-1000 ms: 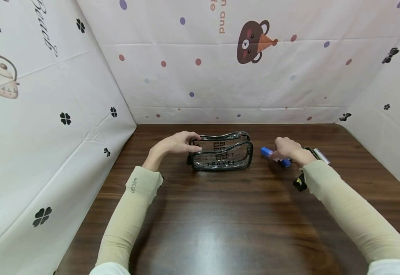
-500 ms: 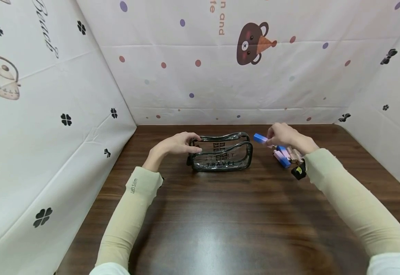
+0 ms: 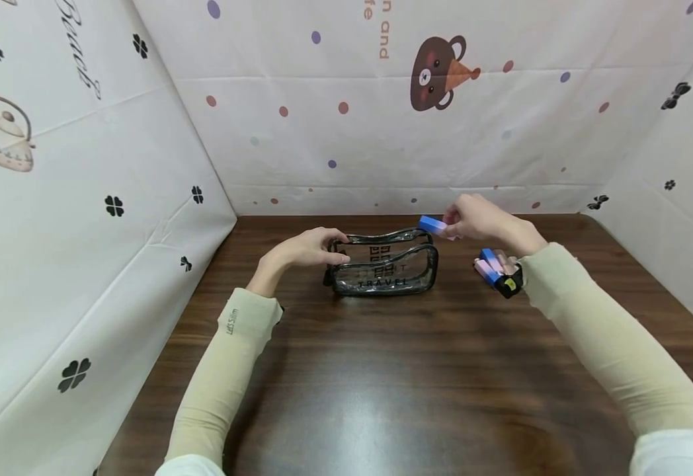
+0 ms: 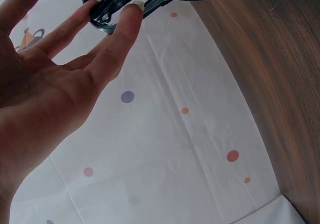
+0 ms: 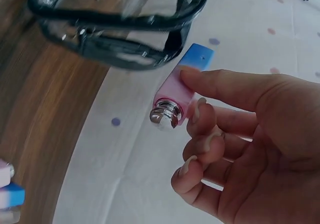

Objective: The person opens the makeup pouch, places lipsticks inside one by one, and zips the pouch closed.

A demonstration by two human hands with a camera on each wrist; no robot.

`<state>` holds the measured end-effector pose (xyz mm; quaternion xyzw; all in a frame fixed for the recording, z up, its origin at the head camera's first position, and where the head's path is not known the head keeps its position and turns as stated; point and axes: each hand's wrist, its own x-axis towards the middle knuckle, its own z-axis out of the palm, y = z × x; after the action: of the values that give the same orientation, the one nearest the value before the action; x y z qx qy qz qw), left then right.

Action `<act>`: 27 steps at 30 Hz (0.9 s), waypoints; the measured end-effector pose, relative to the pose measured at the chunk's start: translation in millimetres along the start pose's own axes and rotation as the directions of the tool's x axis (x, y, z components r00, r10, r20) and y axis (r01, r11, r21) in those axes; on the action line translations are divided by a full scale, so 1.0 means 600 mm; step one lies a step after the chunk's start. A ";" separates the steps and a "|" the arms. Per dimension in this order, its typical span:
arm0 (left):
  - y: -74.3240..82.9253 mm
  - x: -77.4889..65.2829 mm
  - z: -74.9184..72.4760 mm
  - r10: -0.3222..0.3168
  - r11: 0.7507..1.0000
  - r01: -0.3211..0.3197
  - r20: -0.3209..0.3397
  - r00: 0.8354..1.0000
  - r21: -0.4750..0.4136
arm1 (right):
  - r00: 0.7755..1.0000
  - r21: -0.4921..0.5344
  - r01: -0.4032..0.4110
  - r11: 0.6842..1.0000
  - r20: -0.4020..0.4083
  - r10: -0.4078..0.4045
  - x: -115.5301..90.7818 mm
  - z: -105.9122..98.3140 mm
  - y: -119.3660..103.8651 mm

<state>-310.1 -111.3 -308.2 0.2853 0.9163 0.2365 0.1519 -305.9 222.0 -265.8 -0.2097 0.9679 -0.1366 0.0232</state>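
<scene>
In the head view, a clear travel bag point(image 3: 376, 285) with black piping stands on the table, its top gaping. My left hand point(image 3: 311, 246) is at the bag's left end, thumb at the near rim and fingers at the far rim. The left wrist view shows these fingers fairly straight, touching the black edging point(image 4: 117, 4). My right hand point(image 3: 480, 218) pinches a small square-sided tube point(image 5: 182, 79), pink fading to blue, between thumb and fingers. A silver neck and clear rounded tip show at its pink end. The tube's blue end points toward the bag's right end, close beside its rim.
Right of the bag, below my right forearm, lies a small cluster: another pink-and-blue tube point(image 3: 489, 271), a black item with a yellow-green mark point(image 3: 510, 285) and more small pieces. A patterned white sheet point(image 3: 299, 145) rises behind the brown wooden table point(image 3: 346, 377) and at both sides.
My right hand has lifted the pink-and-blue tube from the cluster and carried it left and back toward the bag. My left hand and the bag have stayed in place.
</scene>
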 end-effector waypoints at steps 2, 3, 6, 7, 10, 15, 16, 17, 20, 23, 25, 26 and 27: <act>0.000 0.001 0.000 0.001 1.000 -0.001 -0.001 1.000 -0.002 | 0.999 -0.011 0.038 0.999 -0.002 -0.038 0.005 0.001 -0.010; 0.000 0.001 0.000 0.003 1.000 -0.003 -0.001 1.000 -0.003 | 0.999 -0.010 0.053 0.999 0.000 -0.053 0.008 0.001 -0.015; -0.001 0.002 0.000 0.008 1.000 -0.008 0.003 1.000 -0.003 | 0.995 -0.019 0.098 0.995 -0.002 -0.098 0.017 0.006 -0.030; -0.001 0.002 0.000 0.009 1.000 -0.009 0.005 1.000 -0.005 | 0.994 -0.023 0.112 0.993 -0.004 -0.112 0.019 0.007 -0.035; -0.002 0.003 -0.001 0.008 1.000 -0.008 0.013 1.000 -0.005 | 0.989 -0.034 0.144 0.989 -0.006 -0.145 0.027 0.011 -0.051; -0.001 0.003 -0.003 0.003 1.000 -0.003 0.024 1.000 -0.010 | 0.983 -0.051 0.183 0.982 0.002 -0.183 0.040 0.018 -0.080; 0.000 0.003 -0.003 0.003 1.000 -0.003 0.023 1.000 -0.011 | 0.982 -0.052 0.188 0.981 0.005 -0.188 0.042 0.020 -0.085; 0.000 0.003 -0.003 0.003 1.000 -0.003 0.023 1.000 -0.011 | 0.981 -0.050 0.194 0.980 0.009 -0.194 0.044 0.022 -0.090; 0.000 0.003 -0.003 0.000 1.000 0.000 0.017 1.000 -0.008 | 0.977 -0.034 0.213 0.976 0.023 -0.213 0.050 0.032 -0.103; 0.000 0.003 -0.002 0.001 1.000 0.000 0.013 1.000 -0.006 | 0.972 -0.031 0.233 0.972 0.032 -0.232 0.056 0.043 -0.112; 0.000 0.003 -0.001 0.002 1.000 -0.002 0.007 1.000 -0.006 | 0.972 -0.035 0.234 0.972 0.036 -0.233 0.060 0.050 -0.118; 0.001 0.002 -0.001 0.003 1.000 -0.003 0.006 1.000 -0.006 | 0.972 -0.037 0.232 0.972 0.040 -0.230 0.062 0.053 -0.120; 0.001 0.002 -0.001 0.002 1.000 -0.002 0.006 1.000 -0.006 | 0.972 -0.043 0.231 0.972 0.043 -0.229 0.065 0.056 -0.123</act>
<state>-311.0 -110.3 -307.6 0.2867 0.9148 0.2386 0.1549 -308.4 132.9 -277.2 -0.3234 0.9395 -0.1114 0.0203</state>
